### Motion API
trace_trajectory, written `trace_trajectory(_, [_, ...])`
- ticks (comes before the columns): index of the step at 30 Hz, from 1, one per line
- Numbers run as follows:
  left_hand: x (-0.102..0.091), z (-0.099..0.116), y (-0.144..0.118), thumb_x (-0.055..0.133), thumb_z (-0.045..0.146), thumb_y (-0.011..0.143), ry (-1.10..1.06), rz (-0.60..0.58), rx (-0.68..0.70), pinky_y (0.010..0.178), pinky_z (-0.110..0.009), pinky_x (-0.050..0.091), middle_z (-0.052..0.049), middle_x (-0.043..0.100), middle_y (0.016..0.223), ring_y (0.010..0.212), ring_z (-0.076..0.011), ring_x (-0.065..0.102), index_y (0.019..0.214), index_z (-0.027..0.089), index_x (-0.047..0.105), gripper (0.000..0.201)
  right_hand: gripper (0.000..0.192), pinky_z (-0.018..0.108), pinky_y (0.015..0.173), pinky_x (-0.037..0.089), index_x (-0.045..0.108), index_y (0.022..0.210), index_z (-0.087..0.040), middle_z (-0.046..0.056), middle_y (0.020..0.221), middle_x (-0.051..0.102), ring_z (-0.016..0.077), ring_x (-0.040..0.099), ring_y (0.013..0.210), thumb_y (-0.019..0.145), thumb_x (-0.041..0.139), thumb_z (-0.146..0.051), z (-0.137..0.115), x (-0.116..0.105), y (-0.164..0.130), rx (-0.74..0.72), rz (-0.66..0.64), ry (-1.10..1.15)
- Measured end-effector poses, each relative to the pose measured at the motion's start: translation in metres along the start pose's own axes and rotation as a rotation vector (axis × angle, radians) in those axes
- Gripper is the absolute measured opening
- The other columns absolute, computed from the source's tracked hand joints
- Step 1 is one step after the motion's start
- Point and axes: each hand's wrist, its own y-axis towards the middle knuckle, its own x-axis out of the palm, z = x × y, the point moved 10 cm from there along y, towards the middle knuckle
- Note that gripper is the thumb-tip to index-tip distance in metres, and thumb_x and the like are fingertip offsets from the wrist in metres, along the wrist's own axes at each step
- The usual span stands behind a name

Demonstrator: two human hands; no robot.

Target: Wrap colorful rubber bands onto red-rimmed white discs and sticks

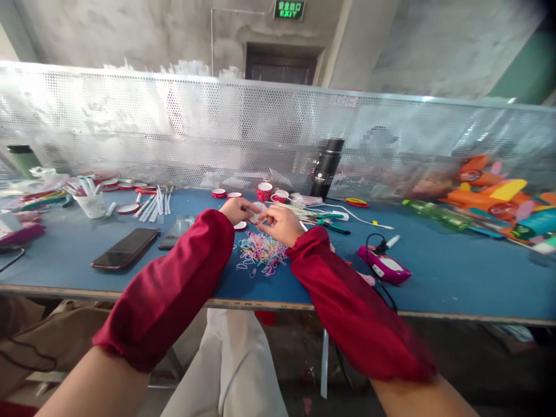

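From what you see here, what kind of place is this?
Probably a small factory or workshop bench for hand assembly: a long blue worktable behind a perforated metal screen, a pile of small coloured elastic bands under both hands, an EXIT sign on bare concrete.

Small pale item pinched between left hand (237, 209) and right hand (281, 224): too small and too covered by fingers to identify; whether it touches the pile of coloured elastic bands (260, 253) cannot be told; single bands in the pile not separable; toys (499, 200) at far right smeared by motion blur, shapes uncertain; a patch behind the perforated screen (174, 139) pixelated; items at left, including a purple object (19, 233), cut by the frame edge; both forearms run out of the lower edge.
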Motion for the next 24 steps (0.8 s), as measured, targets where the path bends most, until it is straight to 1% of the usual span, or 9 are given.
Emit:
trace_trajectory(2, [-0.001, 0.000, 0.000, 0.063, 0.010, 0.074, 0.008, 0.015, -0.004, 0.057, -0.020, 0.046, 0.000, 0.062, 0.061, 0.053, -0.0078, 0.051, 0.100, 0.012, 0.078, 0.030, 0.020, 0.027, 0.065, 0.037, 0.072, 0.090, -0.019, 0.001, 0.074, 0.059, 0.0138, 0.051, 0.068, 0.075, 0.078, -0.031, -0.004, 0.005, 0.001, -0.019, -0.018, -0.025])
trace_trajectory(5, [-0.002, -0.002, 0.002, 0.063, 0.010, 0.073, 0.011, 0.025, -0.006, 0.057, -0.020, 0.046, 0.001, 0.062, 0.062, 0.055, -0.0079, 0.052, 0.100, 0.013, 0.078, 0.031, 0.010, 0.028, 0.065, 0.037, 0.072, 0.082, -0.019, 0.002, 0.075, 0.060, 0.0143, 0.052, 0.069, 0.078, 0.074, -0.029, -0.005, 0.010, 0.002, -0.008, -0.027, -0.022])
trace_trajectory(8, [-0.007, -0.004, 0.004, 0.065, 0.010, 0.071, 0.048, 0.068, -0.005, 0.056, -0.020, 0.045, 0.001, 0.061, 0.061, 0.053, -0.0078, 0.049, 0.100, 0.013, 0.078, 0.032, 0.017, 0.028, 0.062, 0.039, 0.069, 0.075, -0.018, 0.002, 0.070, 0.060, 0.0138, 0.051, 0.064, 0.081, 0.070, -0.034, 0.007, 0.002, 0.002, 0.094, 0.017, 0.119])
trace_trajectory(12, [-0.021, -0.005, 0.004, 0.063, 0.007, 0.070, 0.093, 0.200, 0.002, 0.064, -0.022, 0.046, -0.002, 0.066, 0.070, 0.060, -0.0090, 0.051, 0.094, 0.013, 0.079, 0.030, 0.031, 0.028, 0.058, 0.042, 0.071, 0.076, -0.017, 0.003, 0.067, 0.065, 0.0144, 0.054, 0.060, 0.078, 0.070, -0.048, 0.027, 0.004, -0.001, 0.269, -0.157, 0.327])
trace_trajectory(14, [-0.026, -0.006, 0.002, 0.062, 0.006, 0.069, 0.077, 0.243, -0.008, 0.069, -0.024, 0.048, -0.003, 0.069, 0.076, 0.065, -0.0107, 0.055, 0.091, 0.012, 0.079, 0.028, 0.032, 0.029, 0.060, 0.043, 0.073, 0.075, -0.017, 0.004, 0.069, 0.069, 0.0156, 0.058, 0.063, 0.077, 0.070, -0.049, 0.036, -0.001, -0.004, 0.316, -0.211, 0.266])
trace_trajectory(17, [-0.027, -0.010, 0.001, 0.062, 0.007, 0.070, 0.020, 0.267, -0.034, 0.075, -0.025, 0.049, -0.004, 0.072, 0.082, 0.071, -0.0129, 0.060, 0.087, 0.012, 0.078, 0.024, 0.021, 0.028, 0.063, 0.043, 0.075, 0.077, -0.018, 0.004, 0.075, 0.073, 0.0167, 0.062, 0.068, 0.077, 0.072, -0.039, 0.052, -0.012, -0.010, 0.388, -0.255, 0.015])
trace_trajectory(19, [-0.028, -0.014, 0.001, 0.063, 0.008, 0.070, -0.024, 0.274, -0.049, 0.077, -0.026, 0.049, -0.005, 0.073, 0.083, 0.073, -0.0140, 0.062, 0.085, 0.012, 0.078, 0.022, 0.010, 0.027, 0.064, 0.043, 0.077, 0.079, -0.020, 0.004, 0.079, 0.075, 0.0172, 0.064, 0.073, 0.075, 0.074, -0.029, 0.063, -0.008, -0.019, 0.443, -0.395, -0.159])
trace_trajectory(22, [-0.029, -0.022, 0.003, 0.064, 0.010, 0.069, -0.060, 0.289, -0.058, 0.079, -0.027, 0.050, -0.006, 0.074, 0.086, 0.076, -0.0156, 0.064, 0.086, 0.013, 0.078, 0.021, 0.010, 0.027, 0.064, 0.042, 0.079, 0.080, -0.023, 0.002, 0.079, 0.076, 0.0171, 0.066, 0.073, 0.072, 0.075, -0.021, 0.078, 0.006, -0.036, 0.510, -0.634, -0.298])
trace_trajectory(24, [-0.031, -0.027, 0.005, 0.065, 0.011, 0.068, -0.057, 0.303, -0.057, 0.081, -0.029, 0.050, -0.006, 0.074, 0.089, 0.078, -0.0165, 0.064, 0.086, 0.014, 0.078, 0.022, 0.011, 0.026, 0.062, 0.042, 0.079, 0.080, -0.023, 0.001, 0.076, 0.076, 0.0171, 0.067, 0.072, 0.070, 0.075, -0.020, 0.083, 0.012, -0.041, 0.526, -0.698, -0.316])
